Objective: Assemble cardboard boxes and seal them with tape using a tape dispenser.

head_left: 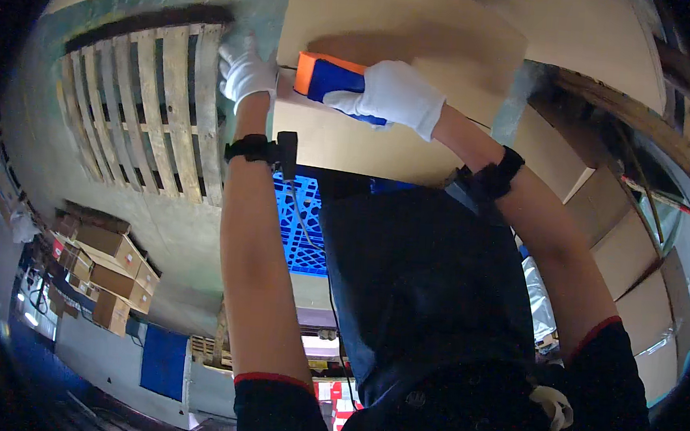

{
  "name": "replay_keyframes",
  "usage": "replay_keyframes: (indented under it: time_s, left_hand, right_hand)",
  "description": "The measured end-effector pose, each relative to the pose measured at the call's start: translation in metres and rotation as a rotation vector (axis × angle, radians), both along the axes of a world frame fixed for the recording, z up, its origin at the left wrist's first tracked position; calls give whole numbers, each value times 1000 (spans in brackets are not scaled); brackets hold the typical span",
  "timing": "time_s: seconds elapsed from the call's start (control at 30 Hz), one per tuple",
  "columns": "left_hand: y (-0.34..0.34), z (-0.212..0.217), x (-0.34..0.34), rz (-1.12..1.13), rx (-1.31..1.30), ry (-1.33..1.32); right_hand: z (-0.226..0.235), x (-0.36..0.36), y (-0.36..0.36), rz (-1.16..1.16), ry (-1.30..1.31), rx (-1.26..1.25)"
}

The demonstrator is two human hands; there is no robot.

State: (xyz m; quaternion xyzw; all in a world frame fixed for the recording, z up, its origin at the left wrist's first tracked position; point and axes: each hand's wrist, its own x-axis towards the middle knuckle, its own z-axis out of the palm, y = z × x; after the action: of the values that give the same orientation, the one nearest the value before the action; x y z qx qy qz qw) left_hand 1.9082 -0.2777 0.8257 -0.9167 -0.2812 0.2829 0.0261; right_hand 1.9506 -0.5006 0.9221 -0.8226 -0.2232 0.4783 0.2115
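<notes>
Up against the big cardboard box [388, 28]: orange-and-blue tool [333, 79], long axis running left to right. Wrapped in the gloved right hand [392, 94], fingers closed around its body. Just beside its orange end, the gloved left hand [245, 71] (fingers spread, flat on the box edge). Beyond, a wooden pallet [158, 109].
</notes>
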Motion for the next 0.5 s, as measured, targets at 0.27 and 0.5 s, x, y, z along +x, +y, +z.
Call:
replay_keyframes:
  time_s: [0.27, 0.5]
  left_hand:
    - [-14, -5, -38, 227, -755, -406]
    - [-42, -15, -30, 457, -855, -375]
  right_hand:
    - [-4, 1, -3, -41, -23, -28]
    - [7, -15, -128, -65, 195, -292]
